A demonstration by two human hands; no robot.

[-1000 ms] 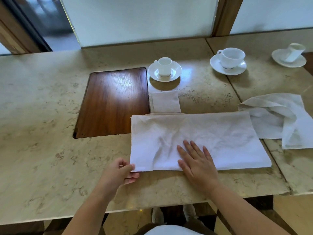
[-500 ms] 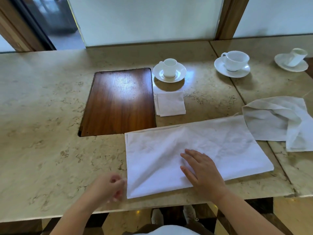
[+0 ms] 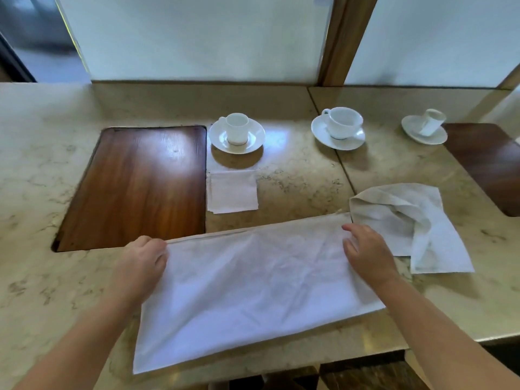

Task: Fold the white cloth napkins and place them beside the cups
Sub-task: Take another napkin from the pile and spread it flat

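A long white napkin (image 3: 253,288), folded into a wide band, lies across the near part of the marble table (image 3: 42,277), its near left corner reaching the table's near edge; the left hand (image 3: 140,263) grips the band's far left corner with curled fingers, and the right hand (image 3: 365,251) rests on its far right corner, fingers bent down onto the cloth, though whether they pinch the edge cannot be told. A small folded napkin (image 3: 232,191) lies square on the marble just near of the left cup (image 3: 237,128), which stands on its saucer (image 3: 254,142); to the left of both, a dark wooden inset panel (image 3: 135,187) sits in the tabletop. To the right, a rumpled napkin (image 3: 408,220) lies unfolded, its left edge just beside the right hand. Farther off, the middle cup (image 3: 344,122) stands on a saucer (image 3: 349,142), and at the far right a 3rd cup (image 3: 433,122) leans tilted on its own saucer (image 3: 413,130); a 2nd wooden panel (image 3: 489,164) shows at the right edge.
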